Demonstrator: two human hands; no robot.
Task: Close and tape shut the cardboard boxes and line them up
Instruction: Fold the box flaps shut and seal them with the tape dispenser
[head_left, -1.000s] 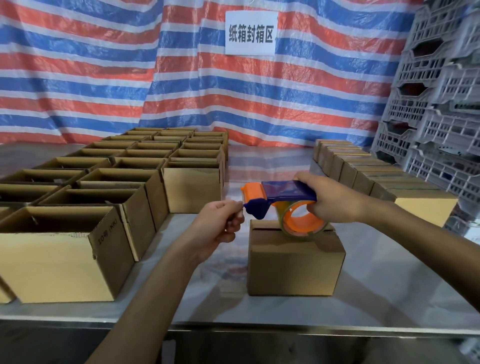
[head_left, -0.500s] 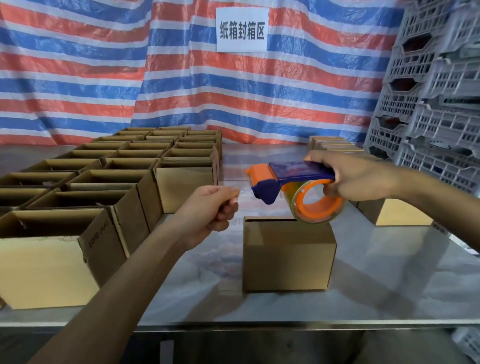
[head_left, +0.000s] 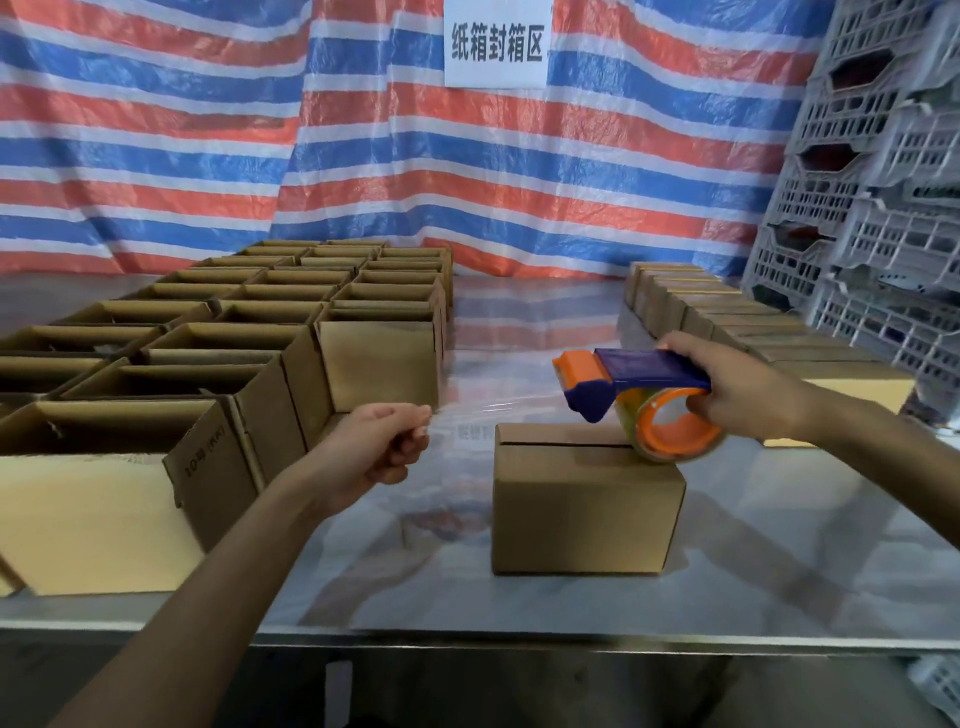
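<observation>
Tape (head_left: 493, 408), seemingly pinched by the left hand (head_left: 382, 441), is stretched from the dispenser (head_left: 639, 387) gripped by the right hand (head_left: 748, 389); it should be laid taut along the seam of the box (head_left: 582, 509).

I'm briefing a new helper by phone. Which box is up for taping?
On the table, between the open boxes left and the closed row right, one box stands alone near the front. It touches no other box, and the dispenser hangs over it.
</observation>
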